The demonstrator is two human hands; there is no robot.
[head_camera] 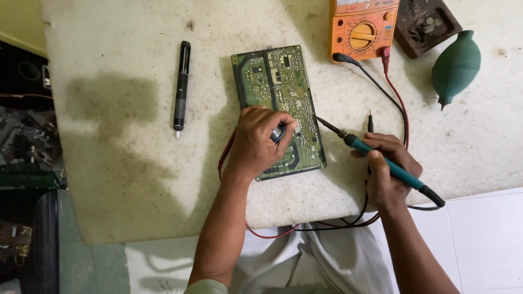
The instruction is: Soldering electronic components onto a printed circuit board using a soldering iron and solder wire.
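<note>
Green-soldered and studded with silver joints, a circuit board (279, 109) lies flat near the middle of a worn white worktable (125, 163), seen from the head camera. The left hand (256, 142) rests on the board's lower half, fingers curled shut around a small spool of solder wire (278, 132). The right hand (388, 170), just right of the board, clamps a teal-handled soldering iron (381, 160), its tip touching the board's right edge. An orange multimeter (362, 27), a green rubber blower (455, 66) and a black desoldering pump (181, 87) lie around, with 2 red and black leads (396, 100) trailing.
</note>
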